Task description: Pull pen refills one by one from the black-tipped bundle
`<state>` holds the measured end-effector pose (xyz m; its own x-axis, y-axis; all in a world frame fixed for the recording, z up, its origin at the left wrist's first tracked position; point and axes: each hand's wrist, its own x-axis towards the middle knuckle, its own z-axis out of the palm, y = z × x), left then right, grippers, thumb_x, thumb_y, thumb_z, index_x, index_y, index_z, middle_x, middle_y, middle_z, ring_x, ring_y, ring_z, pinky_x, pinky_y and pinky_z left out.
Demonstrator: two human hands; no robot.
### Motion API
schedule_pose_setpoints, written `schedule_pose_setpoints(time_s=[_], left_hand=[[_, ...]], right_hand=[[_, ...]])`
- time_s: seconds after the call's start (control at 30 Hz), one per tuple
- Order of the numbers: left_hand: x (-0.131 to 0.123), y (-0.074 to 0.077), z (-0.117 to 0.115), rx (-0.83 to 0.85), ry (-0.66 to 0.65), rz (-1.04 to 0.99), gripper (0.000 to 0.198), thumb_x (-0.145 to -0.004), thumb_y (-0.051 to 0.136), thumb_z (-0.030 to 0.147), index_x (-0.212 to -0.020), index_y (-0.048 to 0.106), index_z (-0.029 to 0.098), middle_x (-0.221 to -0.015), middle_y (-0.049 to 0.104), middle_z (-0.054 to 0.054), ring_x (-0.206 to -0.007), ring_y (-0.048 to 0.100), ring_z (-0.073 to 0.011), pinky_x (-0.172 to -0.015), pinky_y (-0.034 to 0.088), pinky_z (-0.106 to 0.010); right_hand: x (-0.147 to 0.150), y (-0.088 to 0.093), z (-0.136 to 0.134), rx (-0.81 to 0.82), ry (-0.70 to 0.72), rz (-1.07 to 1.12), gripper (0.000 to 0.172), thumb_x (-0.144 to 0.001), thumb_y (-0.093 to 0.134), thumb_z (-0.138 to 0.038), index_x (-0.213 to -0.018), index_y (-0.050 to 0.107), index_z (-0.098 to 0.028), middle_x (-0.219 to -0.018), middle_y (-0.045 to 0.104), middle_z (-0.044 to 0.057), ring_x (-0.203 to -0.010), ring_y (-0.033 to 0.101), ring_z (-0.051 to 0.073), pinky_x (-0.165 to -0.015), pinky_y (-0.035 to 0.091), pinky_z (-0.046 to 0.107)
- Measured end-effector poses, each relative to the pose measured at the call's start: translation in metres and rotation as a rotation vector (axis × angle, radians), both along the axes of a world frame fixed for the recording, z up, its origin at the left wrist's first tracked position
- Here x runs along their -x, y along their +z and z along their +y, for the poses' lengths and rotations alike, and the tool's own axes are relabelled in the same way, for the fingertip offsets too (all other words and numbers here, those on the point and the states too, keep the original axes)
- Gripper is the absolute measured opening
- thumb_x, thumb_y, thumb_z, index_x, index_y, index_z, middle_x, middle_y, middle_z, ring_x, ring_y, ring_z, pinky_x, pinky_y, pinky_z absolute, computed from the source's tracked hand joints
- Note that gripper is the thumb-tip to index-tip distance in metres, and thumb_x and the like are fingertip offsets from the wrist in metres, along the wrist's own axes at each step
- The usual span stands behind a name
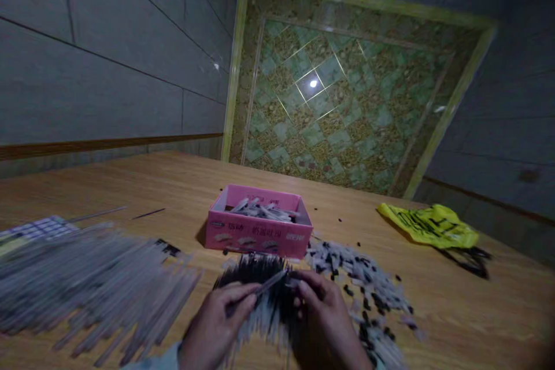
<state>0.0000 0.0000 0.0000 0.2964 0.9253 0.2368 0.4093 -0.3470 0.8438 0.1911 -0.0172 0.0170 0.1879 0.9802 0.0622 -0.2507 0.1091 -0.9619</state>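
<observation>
My left hand (223,315) is closed in a pinch on a thin, translucent tube-like stick (273,282) that slants up to the right. The fingers of my right hand (327,312) are pinched together at the stick's far end, with a small pale piece (293,282) between them, too blurred to name. Below both hands lies a bundle of thin sticks (260,269), black at the far end and whitish nearer me. Just beyond it stands an open pink box (258,236) holding several pale, short pieces (264,211).
A wide heap of long translucent sticks (87,277) covers the left of the wooden table (455,312). Small white and black pieces (364,274) are scattered on the right. Farther right lie a yellow plastic bag (429,225) and a black strap-like thing (470,260). A checked cloth (43,226) is at far left.
</observation>
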Motion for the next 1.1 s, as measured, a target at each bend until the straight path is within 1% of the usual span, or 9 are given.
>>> schedule_pose_setpoints(time_s=[0.23,0.33,0.5,0.6,0.73,0.87,0.97,1.03,1.1], left_hand=[[-0.001,-0.005,-0.003,-0.020,-0.016,0.013,0.032,-0.082,0.048,0.039,-0.100,0.070,0.024,-0.093,0.072,-0.005,-0.091,0.062,-0.0204,-0.083,0.045,-0.030],[-0.002,-0.003,-0.004,-0.034,-0.024,0.034,0.032,-0.082,0.048,0.039,-0.100,0.070,0.025,-0.090,0.072,-0.005,-0.087,0.063,-0.0203,-0.080,0.046,-0.030],[-0.003,-0.001,-0.005,-0.010,-0.035,0.049,0.031,-0.081,0.049,0.037,-0.099,0.071,0.024,-0.086,0.072,-0.005,-0.083,0.063,-0.0203,-0.076,0.045,-0.029],[-0.003,-0.002,-0.005,0.014,-0.029,0.042,0.031,-0.080,0.049,0.039,-0.092,0.073,0.022,-0.084,0.072,-0.005,-0.082,0.062,-0.0210,-0.075,0.044,-0.029],[-0.003,-0.006,-0.001,0.122,-0.066,0.016,0.043,-0.080,0.044,0.047,-0.075,0.072,0.015,-0.071,0.069,-0.005,-0.072,0.059,-0.0209,-0.064,0.041,-0.028],[-0.004,-0.011,0.002,0.270,-0.115,-0.108,0.051,-0.073,0.049,0.057,-0.073,0.070,0.010,-0.054,0.054,0.000,-0.055,0.046,-0.0132,-0.051,0.032,-0.024],[-0.004,-0.011,0.000,0.522,-0.198,-0.246,0.055,-0.067,0.049,0.065,-0.071,0.064,0.012,-0.040,0.032,0.010,-0.037,0.023,-0.0063,-0.039,0.017,-0.022],[-0.004,-0.011,-0.001,0.666,-0.261,-0.300,0.055,-0.065,0.047,0.068,-0.069,0.058,0.015,-0.036,0.023,0.014,-0.032,0.010,-0.0048,-0.036,0.008,-0.022],[-0.004,-0.011,-0.002,0.663,-0.280,-0.297,0.055,-0.064,0.046,0.070,-0.066,0.056,0.016,-0.034,0.023,0.014,-0.031,0.009,-0.0049,-0.035,0.007,-0.023]], right_hand=[[-0.020,0.002,0.003,-0.165,0.043,-0.242,0.010,-0.069,0.069,-0.023,-0.076,0.068,-0.016,-0.067,0.065,0.002,-0.061,0.055,0.013,-0.056,0.042,0.021],[-0.025,-0.002,0.005,-0.164,0.039,-0.323,0.011,-0.071,0.067,-0.024,-0.079,0.069,-0.016,-0.072,0.066,0.003,-0.066,0.057,0.015,-0.059,0.043,0.023],[-0.027,-0.007,0.005,-0.175,0.091,-0.417,0.015,-0.074,0.065,-0.026,-0.084,0.069,-0.016,-0.079,0.067,0.006,-0.074,0.059,0.019,-0.067,0.046,0.028],[-0.028,-0.009,0.005,-0.177,0.114,-0.442,0.015,-0.075,0.064,-0.027,-0.085,0.068,-0.016,-0.080,0.068,0.007,-0.075,0.060,0.020,-0.067,0.046,0.029],[-0.026,-0.005,0.003,-0.230,0.142,-0.522,0.014,-0.075,0.064,-0.027,-0.083,0.069,-0.016,-0.078,0.068,0.006,-0.074,0.060,0.020,-0.067,0.047,0.029],[-0.024,0.002,-0.001,-0.322,0.166,-0.652,0.013,-0.078,0.060,-0.025,-0.082,0.069,-0.017,-0.076,0.068,0.005,-0.074,0.061,0.019,-0.067,0.046,0.027],[-0.025,0.005,-0.003,-0.410,0.178,-0.808,0.016,-0.082,0.055,-0.025,-0.085,0.070,-0.018,-0.075,0.067,0.005,-0.072,0.061,0.018,-0.066,0.044,0.025],[-0.025,0.004,-0.004,-0.458,0.172,-0.894,0.018,-0.084,0.053,-0.025,-0.085,0.069,-0.018,-0.073,0.066,0.004,-0.070,0.060,0.017,-0.063,0.042,0.024],[-0.024,0.002,-0.004,-0.469,0.160,-0.928,0.020,-0.086,0.051,-0.026,-0.084,0.069,-0.017,-0.072,0.066,0.004,-0.069,0.060,0.016,-0.063,0.042,0.023]])
